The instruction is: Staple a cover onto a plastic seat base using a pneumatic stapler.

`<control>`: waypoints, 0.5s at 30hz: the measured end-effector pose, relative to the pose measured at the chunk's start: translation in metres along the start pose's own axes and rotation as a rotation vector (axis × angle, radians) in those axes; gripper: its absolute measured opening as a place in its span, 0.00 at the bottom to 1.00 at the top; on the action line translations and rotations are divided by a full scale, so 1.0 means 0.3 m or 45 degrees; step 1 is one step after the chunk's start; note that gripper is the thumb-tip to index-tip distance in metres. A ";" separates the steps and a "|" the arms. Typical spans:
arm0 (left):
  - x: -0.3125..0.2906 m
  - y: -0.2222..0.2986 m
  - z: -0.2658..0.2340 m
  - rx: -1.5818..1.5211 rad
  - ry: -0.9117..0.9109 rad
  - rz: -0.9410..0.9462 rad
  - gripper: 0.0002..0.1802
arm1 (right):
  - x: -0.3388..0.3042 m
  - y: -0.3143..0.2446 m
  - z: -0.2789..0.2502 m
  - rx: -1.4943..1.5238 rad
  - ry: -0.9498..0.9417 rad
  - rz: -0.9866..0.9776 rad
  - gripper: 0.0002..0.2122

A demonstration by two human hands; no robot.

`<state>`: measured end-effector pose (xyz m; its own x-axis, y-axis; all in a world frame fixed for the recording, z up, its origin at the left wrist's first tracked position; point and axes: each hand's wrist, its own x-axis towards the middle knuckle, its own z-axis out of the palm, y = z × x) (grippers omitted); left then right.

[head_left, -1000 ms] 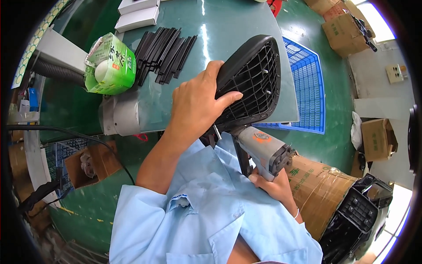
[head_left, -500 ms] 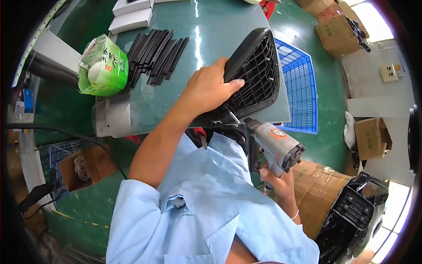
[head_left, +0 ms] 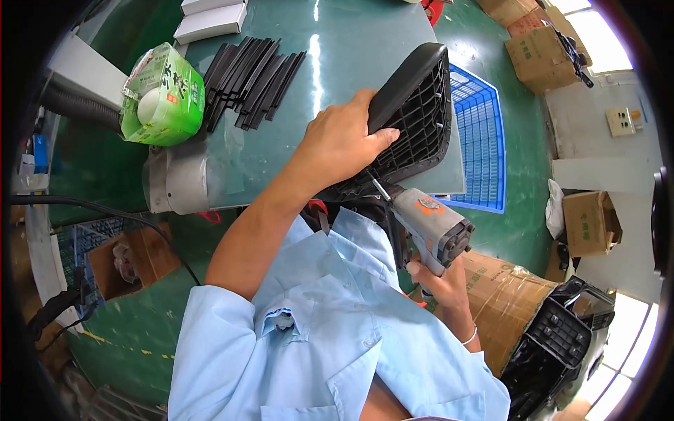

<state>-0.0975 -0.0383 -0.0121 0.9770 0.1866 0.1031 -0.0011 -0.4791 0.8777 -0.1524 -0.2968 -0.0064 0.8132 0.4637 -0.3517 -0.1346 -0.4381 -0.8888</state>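
Observation:
My left hand (head_left: 351,142) grips the edge of a black plastic panel (head_left: 421,130) with a ribbed, grid-like back, its thumb resting on the ribs. The panel stands tilted at the near right corner of the green table (head_left: 281,165). Wrapped round the handle of a grey nail gun (head_left: 432,223), my right hand (head_left: 441,281) holds it just below the panel. The tool's nose is close by a metal pin (head_left: 381,188) sticking out at the panel's lower end; whether they touch I cannot tell.
Several black strips (head_left: 253,81) lie on the table beside a green carton (head_left: 165,102). White boxes (head_left: 209,24) sit at the far left. A blue crate (head_left: 481,140) stands right of the table. Cardboard boxes (head_left: 502,302) and black plastic parts (head_left: 562,337) are at the lower right.
The nail gun has moved slightly up and left, closer to the panel's lower end. The left hand and the panel have shifted a little to the right.

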 end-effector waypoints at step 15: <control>0.009 -0.023 -0.010 -0.105 -0.044 -0.089 0.27 | -0.010 -0.065 0.048 -0.118 0.013 -0.138 0.11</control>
<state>-0.0955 -0.0318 -0.0166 0.9822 0.1864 0.0252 0.0510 -0.3933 0.9180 -0.1604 -0.2788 0.0077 0.8259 0.5045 -0.2517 0.0066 -0.4552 -0.8904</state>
